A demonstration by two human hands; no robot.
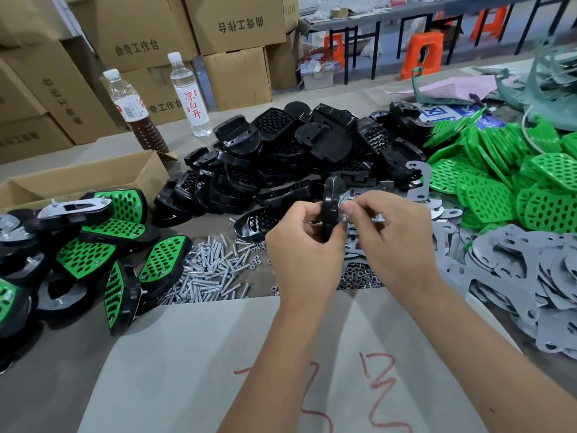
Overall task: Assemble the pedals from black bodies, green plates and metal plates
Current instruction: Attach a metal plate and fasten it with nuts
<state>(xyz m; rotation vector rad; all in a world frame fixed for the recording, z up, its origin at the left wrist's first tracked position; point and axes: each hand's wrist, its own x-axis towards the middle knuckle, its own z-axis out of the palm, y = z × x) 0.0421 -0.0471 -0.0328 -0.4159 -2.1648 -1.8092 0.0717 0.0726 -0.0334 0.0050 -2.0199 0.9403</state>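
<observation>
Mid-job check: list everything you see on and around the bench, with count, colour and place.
black bodies: large pile, black, bench centre
green plates: pile, green, right
metal plates: pile, grey, near right
finished pedals: about ten, black and green, left
screws: heap, silver, centre front
nuts: small heap, silver, under the hands
bottles: two, one clear, one part brown, back left
cardboard boxes: stack, brown, behind
left hand: grips one black body on edge
right hand: pinches a metal piece against it
</observation>
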